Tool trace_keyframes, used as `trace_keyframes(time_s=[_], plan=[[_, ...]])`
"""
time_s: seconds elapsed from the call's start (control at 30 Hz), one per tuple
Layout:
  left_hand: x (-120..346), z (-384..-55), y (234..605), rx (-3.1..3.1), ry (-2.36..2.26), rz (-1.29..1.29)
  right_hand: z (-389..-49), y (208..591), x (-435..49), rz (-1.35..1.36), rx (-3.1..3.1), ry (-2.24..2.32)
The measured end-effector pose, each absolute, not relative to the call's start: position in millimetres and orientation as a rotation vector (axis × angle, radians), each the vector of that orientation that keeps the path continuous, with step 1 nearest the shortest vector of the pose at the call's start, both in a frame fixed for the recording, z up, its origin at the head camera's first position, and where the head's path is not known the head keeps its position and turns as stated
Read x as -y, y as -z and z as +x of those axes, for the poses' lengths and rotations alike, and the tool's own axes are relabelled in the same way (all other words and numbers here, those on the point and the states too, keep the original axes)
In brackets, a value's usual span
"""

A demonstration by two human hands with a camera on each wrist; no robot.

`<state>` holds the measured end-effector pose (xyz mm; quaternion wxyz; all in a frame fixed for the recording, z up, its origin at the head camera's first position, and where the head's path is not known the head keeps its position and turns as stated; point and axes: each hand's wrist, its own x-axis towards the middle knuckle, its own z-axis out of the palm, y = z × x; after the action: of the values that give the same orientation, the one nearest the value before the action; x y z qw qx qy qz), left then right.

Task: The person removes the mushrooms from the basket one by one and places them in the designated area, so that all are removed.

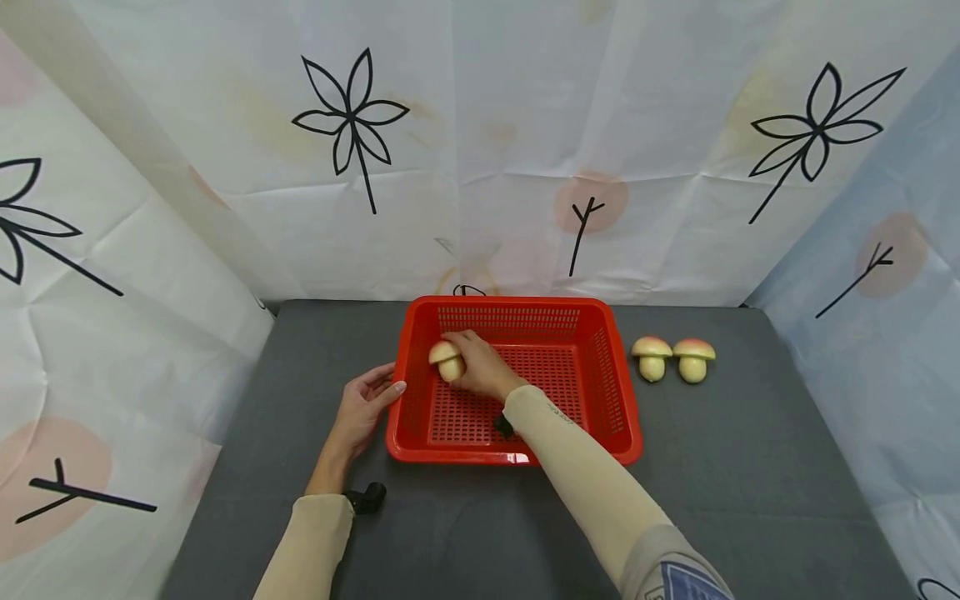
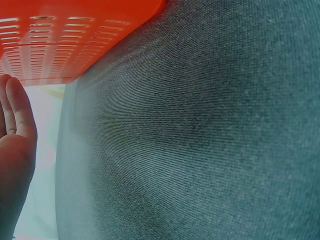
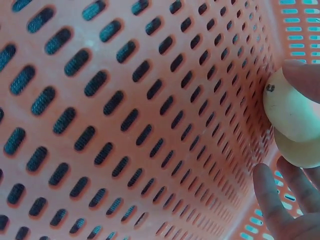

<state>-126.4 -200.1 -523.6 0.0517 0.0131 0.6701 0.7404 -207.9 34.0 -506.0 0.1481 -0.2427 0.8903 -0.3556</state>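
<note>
Mushroom (image 1: 447, 362), pale yellow; domed cap (image 1: 442, 352), stubby stem (image 1: 452, 369)

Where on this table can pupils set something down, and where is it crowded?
Widest: the table right of the right sleeve, in front of two mushrooms. Also bare: before the basket, between that and the left sleeve; the basket's back-right floor. Crowded: the basket's left end, where the right hand holds a third mushroom and the left hand touches the rim.

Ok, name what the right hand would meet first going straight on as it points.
Gripping the mushroom, the right hand would probably meet the far-left corner of the red basket, though depth is hard to judge.
</note>
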Motion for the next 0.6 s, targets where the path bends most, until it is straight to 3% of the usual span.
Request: trace_keyframes(time_s=[0.6], plan=[[200.5, -126.2, 524.4, -2.037, -2.259, 0.061, -201.9, 492.1, -55.6, -0.641, -2.559, 1.285]])
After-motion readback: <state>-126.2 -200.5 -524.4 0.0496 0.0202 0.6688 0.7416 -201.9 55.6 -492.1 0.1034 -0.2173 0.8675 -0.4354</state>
